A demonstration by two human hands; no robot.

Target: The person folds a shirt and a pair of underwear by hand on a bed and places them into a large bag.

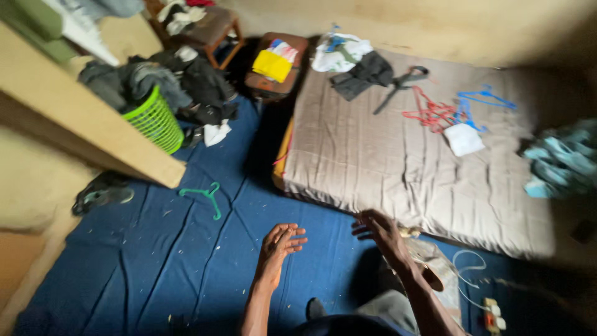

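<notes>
Nearest: two bare forearms reach out from the bottom edge, both hands empty. Left hand [278, 244] is palm-down over the blue floor sheet [155, 261], fingers straight and slightly spread, gripping nothing. Right hand [380, 231] is just right of it, at the near edge of the mattress [398, 162], fingers splayed and loosely curled, also holding nothing. Can't tell if either hand touches the surface below.

Near right: one white cable [467, 274] loops on the floor and runs to one white power strip [494, 314] at the bottom edge.

Mid left: one green hanger [205, 196] lies flat on the blue sheet, well apart from the left hand. It is the hanger nearest the hands. One dark shoe [102, 194] sits further left, at the sheet's edge.

Mid right: mattress with grey-beige wrinkled cover. On it: a tangle of red hangers [429, 114], count unclear; one blue hanger [485, 98]; one black hanger [401, 84]; one small white cloth [463, 139]; one dark garment [364, 76]; one white garment [339, 53] at the far end. Teal clothes [563, 162] at the right edge, blurred.

Far left: one lime-green laundry basket [155, 121], tipped, with a heap of dark clothes [168, 81] on and around it. Far centre: one brown stool [273, 62] holding a yellow folded cloth [272, 65].
</notes>
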